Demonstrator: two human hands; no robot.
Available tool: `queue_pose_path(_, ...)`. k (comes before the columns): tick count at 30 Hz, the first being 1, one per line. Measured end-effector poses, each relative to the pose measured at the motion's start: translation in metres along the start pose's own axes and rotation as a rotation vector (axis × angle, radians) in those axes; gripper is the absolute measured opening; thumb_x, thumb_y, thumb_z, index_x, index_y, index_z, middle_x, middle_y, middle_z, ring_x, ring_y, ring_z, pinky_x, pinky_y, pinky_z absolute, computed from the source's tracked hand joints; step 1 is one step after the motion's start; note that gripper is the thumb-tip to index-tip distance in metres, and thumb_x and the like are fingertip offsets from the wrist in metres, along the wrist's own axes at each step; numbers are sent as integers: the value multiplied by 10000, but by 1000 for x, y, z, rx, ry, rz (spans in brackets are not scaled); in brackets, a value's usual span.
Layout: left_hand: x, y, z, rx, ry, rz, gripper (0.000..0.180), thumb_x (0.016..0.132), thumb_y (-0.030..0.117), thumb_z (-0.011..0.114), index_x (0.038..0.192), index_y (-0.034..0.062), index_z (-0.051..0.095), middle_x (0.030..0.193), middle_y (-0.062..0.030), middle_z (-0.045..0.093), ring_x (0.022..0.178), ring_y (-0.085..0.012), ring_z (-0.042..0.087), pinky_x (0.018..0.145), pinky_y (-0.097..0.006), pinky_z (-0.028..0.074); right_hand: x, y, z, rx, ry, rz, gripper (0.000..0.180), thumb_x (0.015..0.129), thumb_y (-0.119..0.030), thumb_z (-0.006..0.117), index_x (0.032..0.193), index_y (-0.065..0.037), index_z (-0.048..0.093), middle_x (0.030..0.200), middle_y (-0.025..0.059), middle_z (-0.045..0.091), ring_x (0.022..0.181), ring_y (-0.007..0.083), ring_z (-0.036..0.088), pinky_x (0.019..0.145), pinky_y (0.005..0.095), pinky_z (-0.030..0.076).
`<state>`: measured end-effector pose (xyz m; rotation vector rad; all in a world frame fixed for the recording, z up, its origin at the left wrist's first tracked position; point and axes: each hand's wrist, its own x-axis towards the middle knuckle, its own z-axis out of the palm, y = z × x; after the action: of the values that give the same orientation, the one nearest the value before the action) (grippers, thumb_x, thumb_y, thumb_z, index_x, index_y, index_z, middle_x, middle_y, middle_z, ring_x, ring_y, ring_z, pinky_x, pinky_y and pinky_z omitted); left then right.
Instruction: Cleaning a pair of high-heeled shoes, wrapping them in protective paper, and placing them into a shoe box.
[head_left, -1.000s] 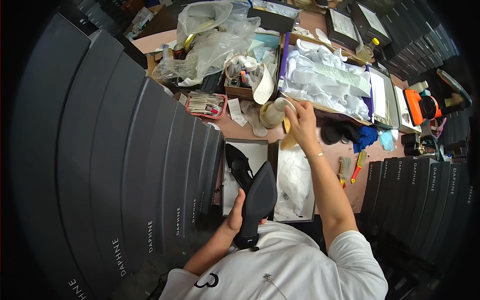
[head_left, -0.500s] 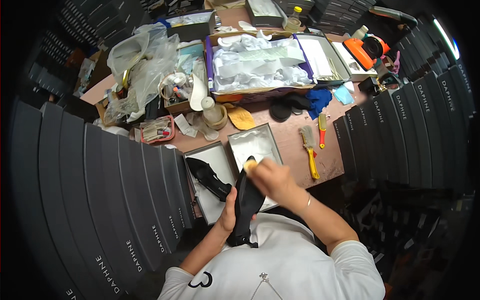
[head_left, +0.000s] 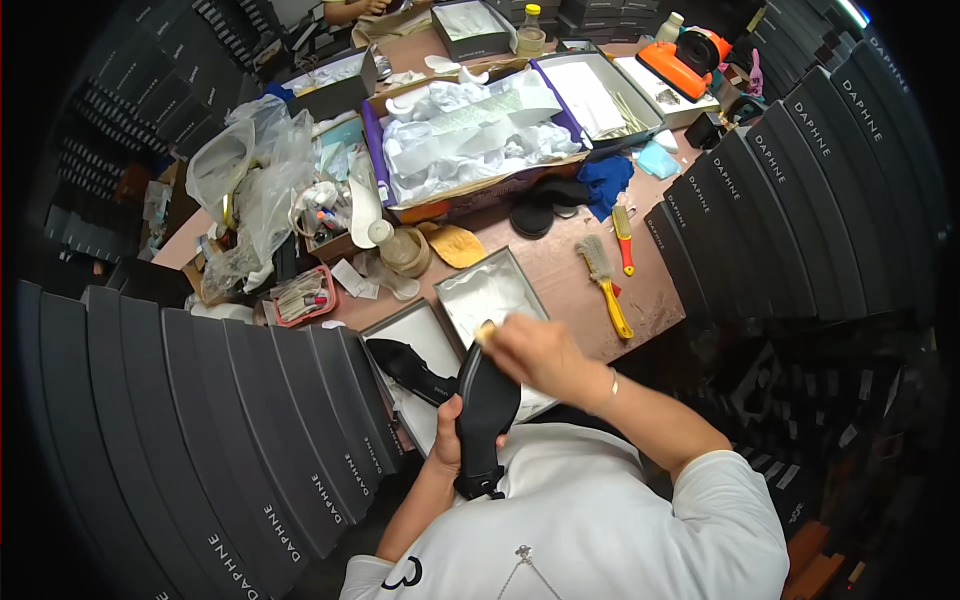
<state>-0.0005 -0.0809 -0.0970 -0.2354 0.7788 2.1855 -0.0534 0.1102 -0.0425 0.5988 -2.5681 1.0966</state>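
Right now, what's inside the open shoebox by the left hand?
One black shoe lies on white paper in the open shoebox. The black shoe held in the left hand covers the box's near corner, so that part is hidden.

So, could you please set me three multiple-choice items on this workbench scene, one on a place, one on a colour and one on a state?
1. Where does the second black pointed shoe lie?
A. in the open white-lined shoebox
B. on the stacked dark boxes
C. beside the orange tool

2. What colour is the handle of the bristle brush?
A. blue
B. yellow
C. green

3. How is the black shoe nearest the person held?
A. lying free on the table
B. hanging from a hook
C. gripped in the left hand

Answers: 1 A, it rests inside the box; 2 B, the handle shows yellow; 3 C, the left hand grips it while the right hand works its upper end.
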Motion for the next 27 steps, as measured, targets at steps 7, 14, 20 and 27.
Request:
queue_pose_path(7,6,0,-6,-93,-117,-22,759,805,674,494,1157,3,533,902,-129,615,581,-218,572,500,-309,486,-20,2,-7,-68,60,-84,175,780,-175,696,776,-91,543,652,41,470,518,193,543,441,313,434)
queue_pose_path(14,5,-3,-8,-91,-96,-40,796,777,710,486,1189,29,516,923,-163,601,614,-270,585,455,-331,467,-10,6,-4,25,28,-80,160,778,-169,694,809,-101,553,690,42,493,566,220,571,473,343,458)
queue_pose_path(20,1,-4,-6,-115,-75,-3,790,784,677,503,1186,-3,511,954,-183,599,691,-255,589,474,-325,485,0,-2,-14,-68,-60,-33,127,803,-169,637,799,-88,539,743,66,539,667,240,621,539,359,501)
queue_pose_path(27,14,12,-12,74,32,15,878,840,771,280,1060,-35,552,868,-148,592,496,-194,497,459,-274,391,15,33,-20,159,105,295,123,874,-83,657,915,30,631,780,114,593,672,178,590,606,283,465)
